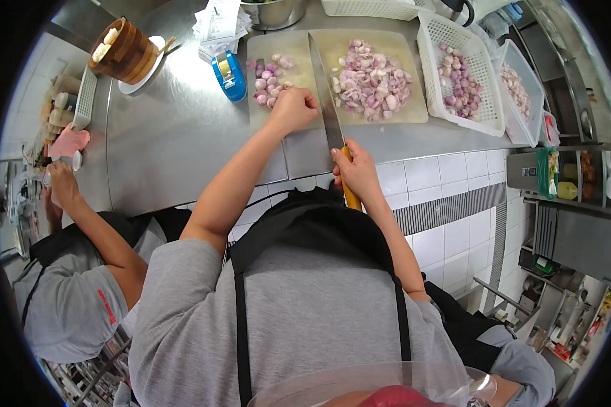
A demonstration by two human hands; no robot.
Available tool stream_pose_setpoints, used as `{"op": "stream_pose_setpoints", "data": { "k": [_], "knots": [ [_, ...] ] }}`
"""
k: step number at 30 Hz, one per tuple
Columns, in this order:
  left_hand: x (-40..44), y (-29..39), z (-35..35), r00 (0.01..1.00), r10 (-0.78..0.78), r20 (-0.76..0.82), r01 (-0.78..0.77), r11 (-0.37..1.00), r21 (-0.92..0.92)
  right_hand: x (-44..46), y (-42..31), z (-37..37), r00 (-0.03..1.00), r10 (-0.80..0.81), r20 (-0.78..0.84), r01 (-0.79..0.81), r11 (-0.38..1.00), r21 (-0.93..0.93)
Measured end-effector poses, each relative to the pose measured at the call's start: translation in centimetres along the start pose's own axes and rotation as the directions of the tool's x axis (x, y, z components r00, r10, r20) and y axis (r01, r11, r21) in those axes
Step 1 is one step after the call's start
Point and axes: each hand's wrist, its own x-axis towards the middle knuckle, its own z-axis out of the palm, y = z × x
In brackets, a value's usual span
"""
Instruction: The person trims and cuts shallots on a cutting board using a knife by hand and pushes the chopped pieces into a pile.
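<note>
My right hand (357,175) is wrapped round the yellow handle of a long kitchen knife (327,102). Its blade points away from me, lying along the seam between two pale cutting boards. Over the near edge of the left cutting board (299,51) is my left hand (294,110), its fingers curled together; whatever they may hold is hidden. Just beyond it lie several whole peeled shallots (267,83). A broad heap of sliced shallots (372,80) covers the middle of the right cutting board (414,112).
To the right stand a white basket of shallots (460,85) and a tub of pale pieces (517,91). A blue tape dispenser (229,76), paper slips (218,26) and a wooden steamer (130,55) on a plate are leftward. Another person's hands (62,184) work at far left.
</note>
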Motion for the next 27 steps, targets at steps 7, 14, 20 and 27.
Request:
{"op": "stream_pose_setpoints", "data": {
  "k": [7, 14, 20, 27],
  "knots": [
    [-0.3, -1.2, 1.6, 0.932, 0.015, -0.361, -0.105, 0.968, -0.229, -0.5, -0.4, 0.1, 0.999, -0.034, -0.011, 0.034, 0.999, -0.039],
    [-1.1, -0.7, 0.6, 0.959, 0.052, -0.279, -0.005, 0.986, 0.168, -0.6, -0.3, 0.8, 0.996, -0.089, 0.005, 0.089, 0.992, -0.09],
    [-0.2, -0.7, 0.8, 0.935, -0.344, 0.089, 0.331, 0.754, -0.568, -0.6, -0.9, 0.8, 0.997, -0.082, 0.011, 0.083, 0.978, -0.193],
    [0.0, -0.7, 0.8, 0.924, -0.358, 0.133, 0.361, 0.706, -0.609, 0.1, 0.6, 0.7, 0.977, -0.211, -0.011, 0.197, 0.93, -0.309]
  ]
}}
